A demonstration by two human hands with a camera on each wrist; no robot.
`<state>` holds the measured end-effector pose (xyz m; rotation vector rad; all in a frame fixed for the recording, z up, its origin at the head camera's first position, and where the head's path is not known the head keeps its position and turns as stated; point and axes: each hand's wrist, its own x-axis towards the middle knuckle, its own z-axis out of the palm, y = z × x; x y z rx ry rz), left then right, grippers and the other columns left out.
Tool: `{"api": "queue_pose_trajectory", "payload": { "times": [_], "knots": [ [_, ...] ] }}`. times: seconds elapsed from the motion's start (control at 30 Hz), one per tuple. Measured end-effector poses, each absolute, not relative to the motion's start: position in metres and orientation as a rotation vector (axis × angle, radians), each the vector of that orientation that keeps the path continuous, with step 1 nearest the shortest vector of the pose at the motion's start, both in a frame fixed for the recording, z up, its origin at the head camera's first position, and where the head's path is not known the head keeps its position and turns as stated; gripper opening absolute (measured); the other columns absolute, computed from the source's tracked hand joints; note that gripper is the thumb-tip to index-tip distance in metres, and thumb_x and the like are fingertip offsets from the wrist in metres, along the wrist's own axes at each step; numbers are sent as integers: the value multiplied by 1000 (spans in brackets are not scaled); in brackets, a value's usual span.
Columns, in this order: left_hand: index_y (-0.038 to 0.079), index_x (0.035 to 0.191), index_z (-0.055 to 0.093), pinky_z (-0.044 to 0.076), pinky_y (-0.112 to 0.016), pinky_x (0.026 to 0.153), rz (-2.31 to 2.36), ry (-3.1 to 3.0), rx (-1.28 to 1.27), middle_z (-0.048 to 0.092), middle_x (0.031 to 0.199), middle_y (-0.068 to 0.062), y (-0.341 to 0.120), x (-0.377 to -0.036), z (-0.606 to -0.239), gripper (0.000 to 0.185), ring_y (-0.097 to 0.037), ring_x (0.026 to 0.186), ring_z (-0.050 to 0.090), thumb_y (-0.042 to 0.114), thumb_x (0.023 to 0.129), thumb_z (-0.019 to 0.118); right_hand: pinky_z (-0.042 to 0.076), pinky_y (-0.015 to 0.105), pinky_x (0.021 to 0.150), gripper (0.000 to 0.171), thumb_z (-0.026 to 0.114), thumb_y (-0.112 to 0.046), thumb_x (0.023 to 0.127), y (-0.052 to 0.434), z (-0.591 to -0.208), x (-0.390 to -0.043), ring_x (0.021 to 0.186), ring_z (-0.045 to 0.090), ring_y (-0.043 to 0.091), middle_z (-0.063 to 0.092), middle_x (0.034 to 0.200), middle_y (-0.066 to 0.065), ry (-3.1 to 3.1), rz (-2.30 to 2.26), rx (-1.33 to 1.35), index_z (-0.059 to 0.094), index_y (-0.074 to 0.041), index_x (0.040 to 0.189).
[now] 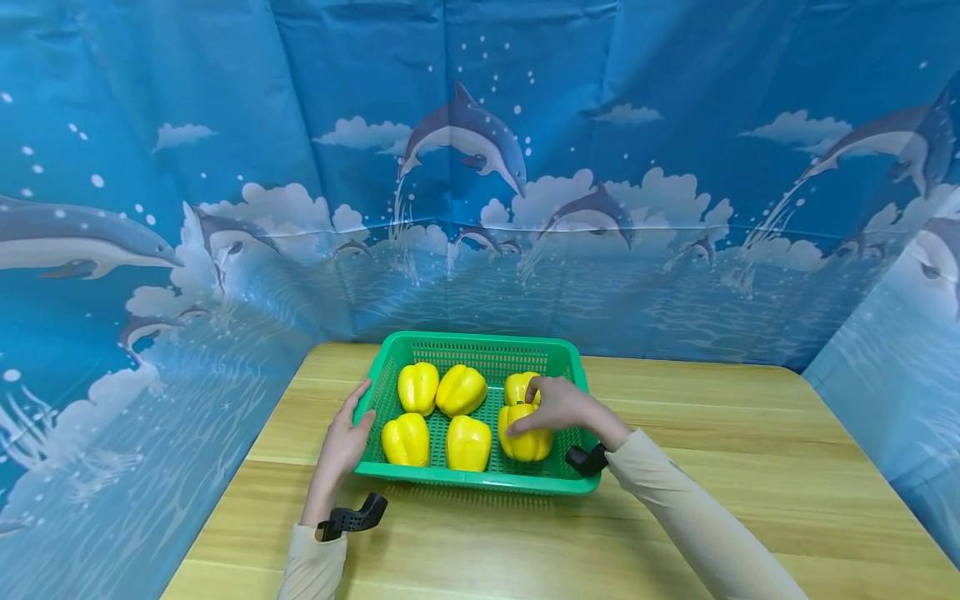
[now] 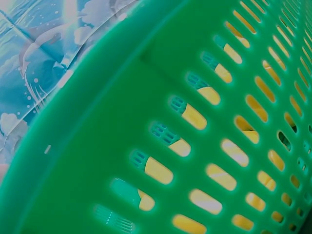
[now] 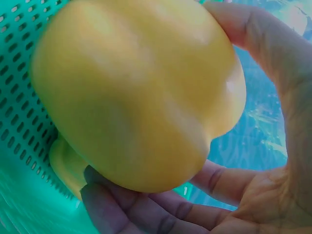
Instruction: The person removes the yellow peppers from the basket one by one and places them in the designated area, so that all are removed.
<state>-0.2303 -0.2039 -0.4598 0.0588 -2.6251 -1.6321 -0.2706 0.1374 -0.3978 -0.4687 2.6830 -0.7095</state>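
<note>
Two bare hands: the right hand (image 1: 558,406) has thumb and fingers curled round a glossy yellow, lobed bell pepper (image 1: 526,447) inside a green, rectangular, perforated plastic basket (image 1: 480,478); the left hand (image 1: 347,437), fingers fairly straight, touches its rim. Four matching peppers (image 1: 468,444) sit between the hands, a sixth pepper (image 1: 516,388) just beyond the right. Under both stretches a pale wood-grain table (image 1: 480,550).
</note>
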Motion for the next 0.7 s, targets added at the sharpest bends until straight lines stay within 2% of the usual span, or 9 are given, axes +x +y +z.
{"api": "queue_pose_trajectory", "payload": {
  "times": [0.13,0.33,0.5,0.7],
  "knots": [
    [24,151,26,31,-59,96,-1628,-2632,62,21,154,-14,-204,-231,-461,51,-41,134,25,17,102,41,39,31,55,60,79,-50,69,140,-396,-270,61,44,16,50,72,4,2683,-781,-469,55,-7,104],
    [24,151,26,26,-63,100,-1634,-2634,68,21,154,-15,-204,-231,-460,51,-42,135,24,18,102,41,46,32,58,63,79,-46,71,142,-392,-269,70,53,19,57,86,6,2710,-887,-463,53,-4,110],
    [23,151,26,24,-64,101,-1626,-2640,73,21,154,-16,-203,-230,-459,51,-43,135,23,17,102,41,48,33,59,64,79,-39,73,146,-392,-267,71,55,20,57,91,10,2709,-1028,-450,48,-2,114],
    [24,151,26,23,-64,101,-1622,-2638,71,21,154,-15,-203,-230,-459,51,-43,135,23,18,102,41,51,34,63,65,77,-34,77,151,-393,-265,77,59,22,55,106,17,2695,-1200,-423,41,-1,120]
  ]
}}
